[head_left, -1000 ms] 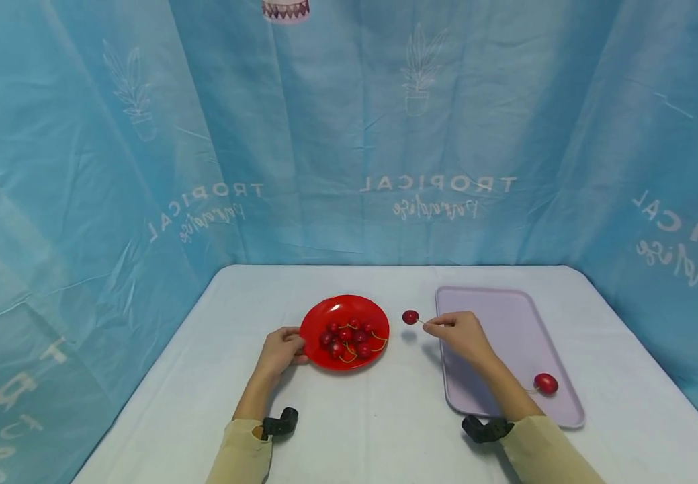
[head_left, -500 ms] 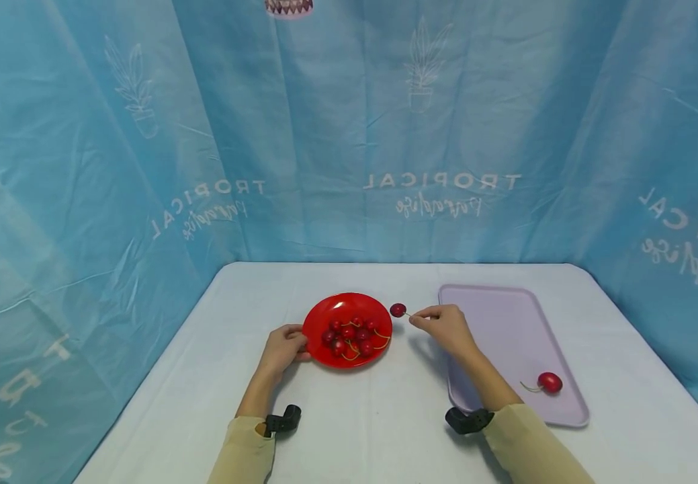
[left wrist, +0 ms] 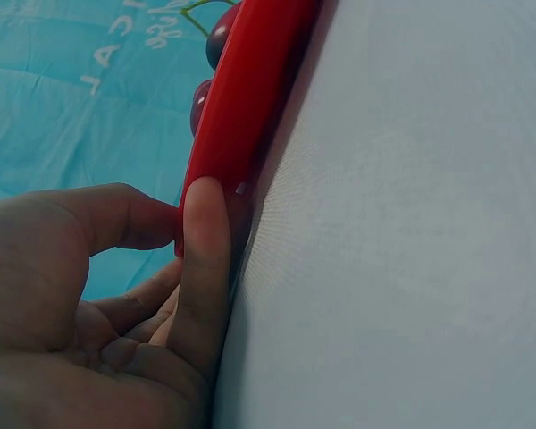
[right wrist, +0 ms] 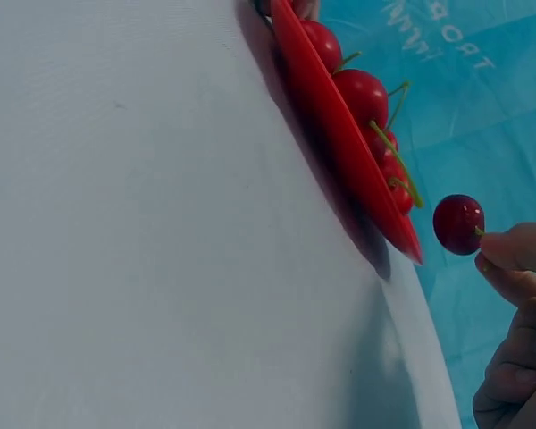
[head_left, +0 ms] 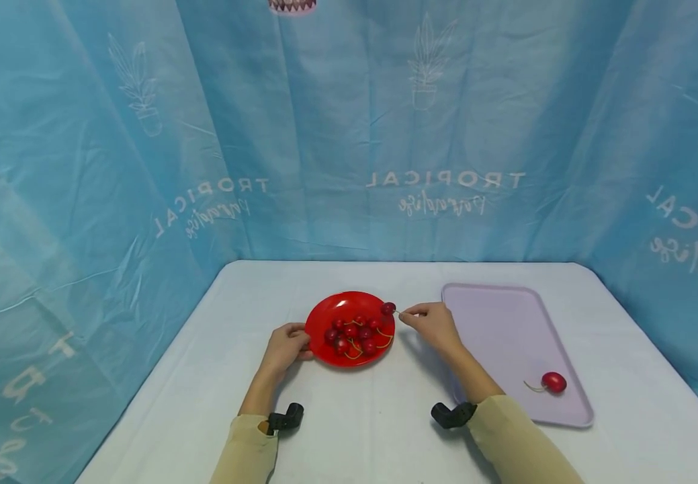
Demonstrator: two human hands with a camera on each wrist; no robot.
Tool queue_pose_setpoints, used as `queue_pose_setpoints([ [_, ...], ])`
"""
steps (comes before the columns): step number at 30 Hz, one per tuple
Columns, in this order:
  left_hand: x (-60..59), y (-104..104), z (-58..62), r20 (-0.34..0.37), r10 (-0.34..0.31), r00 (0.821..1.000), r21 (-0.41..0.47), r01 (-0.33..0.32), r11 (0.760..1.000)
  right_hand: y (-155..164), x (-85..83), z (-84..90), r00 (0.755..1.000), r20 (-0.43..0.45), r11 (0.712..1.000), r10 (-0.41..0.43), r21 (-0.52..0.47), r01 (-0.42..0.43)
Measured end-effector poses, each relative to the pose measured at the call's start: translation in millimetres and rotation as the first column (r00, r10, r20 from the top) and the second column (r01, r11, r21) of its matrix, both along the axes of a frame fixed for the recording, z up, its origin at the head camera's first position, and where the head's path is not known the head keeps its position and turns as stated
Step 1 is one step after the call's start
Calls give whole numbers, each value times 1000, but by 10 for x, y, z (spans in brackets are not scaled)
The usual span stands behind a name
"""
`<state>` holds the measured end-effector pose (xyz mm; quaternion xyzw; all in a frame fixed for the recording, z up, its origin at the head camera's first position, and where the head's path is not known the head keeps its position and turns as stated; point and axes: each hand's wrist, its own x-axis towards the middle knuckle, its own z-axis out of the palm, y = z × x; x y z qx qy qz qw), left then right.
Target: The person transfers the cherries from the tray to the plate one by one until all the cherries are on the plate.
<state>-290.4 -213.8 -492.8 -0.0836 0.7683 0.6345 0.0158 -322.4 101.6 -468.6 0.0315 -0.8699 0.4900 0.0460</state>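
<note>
A red plate [head_left: 339, 306] with several dark red cherries [head_left: 351, 331] lies on the white table. My left hand [head_left: 283, 348] pinches its left rim; in the left wrist view the thumb is above the rim and a finger is below. Between thumb and fingertip my right hand [head_left: 434, 326] pinches a cherry [right wrist: 458, 223] by its stem. In the head view that cherry appears over the plate's right rim; in the right wrist view it hangs clear of the plate [right wrist: 344, 147]. One more cherry [head_left: 553, 382] with its stem lies on the lilac tray.
The lilac tray [head_left: 500, 316] lies on the right of the white table [head_left: 361, 417], partly under my right forearm. Blue printed curtains [head_left: 349, 134] enclose the table at the back and sides. A black wrist camera [head_left: 453, 415] sits on my right wrist.
My right hand has moved left from beside the tray, bringing the held cherry to the plate's right rim. My left hand stays at the plate. The head view has shifted slightly.
</note>
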Motion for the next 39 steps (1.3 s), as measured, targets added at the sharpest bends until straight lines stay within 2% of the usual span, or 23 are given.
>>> queue_pose_setpoints([
  [10,7,-5,24,-1,-1,1000,-1,1,1000,-177,-63,-33,999,46,998,-9,-54,11],
  [15,-6,4,30,-4,-8,1000,5,8,1000,-244,-52,-35,998,55,999,-28,-39,30],
  [26,10,-16,22,9,-17,1000,12,17,1000,-302,-83,-87,997,79,1000,-7,-10,8],
  [39,-4,-9,19,-1,-19,1000,10,19,1000,-367,-89,-146,995,102,999,7,-40,-3],
])
